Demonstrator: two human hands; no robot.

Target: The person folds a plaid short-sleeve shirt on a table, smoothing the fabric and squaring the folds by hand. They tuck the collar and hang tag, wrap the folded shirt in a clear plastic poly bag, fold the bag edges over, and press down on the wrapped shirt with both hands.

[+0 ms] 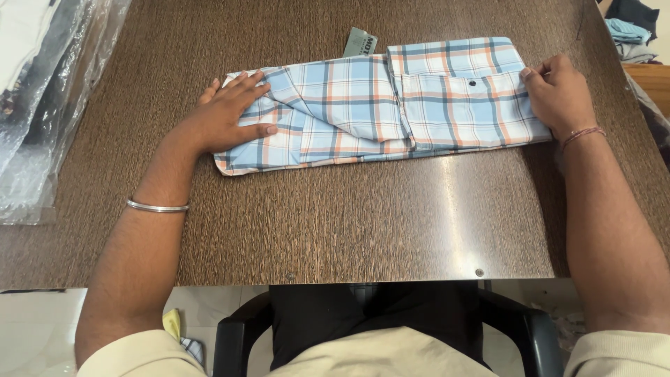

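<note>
Folded plaid shirt (377,105) flat on dark wood-grain table (349,216), lying crosswise, upper middle of the top. Light blue with orange and dark lines, folded into a long narrow band; pocket with dark button on the right part, a diagonal fold across the left part. Grey-green tag (359,43) poking out from the far edge, near the middle.

Left hand (234,115) pressed flat on the shirt's left end, fingers spread wide, palm down, thumb along the near side. Gripping nothing, just holding cloth down. Thin metal bangle (158,207) on that forearm.

Right hand (558,94) at the shirt's right end, fingers curled, pinching the cloth edge at the far right corner. Reddish thread band (583,132) on that wrist.

Clear plastic bags (42,105) stacked at the table's left edge, well apart from the shirt; dark and white items inside, contents unclear. More folded cloth (628,31) off the far right corner, teal and grey. Black chair (377,321) under the near edge, armrests visible. Two small screw heads near the table's front edge.
</note>
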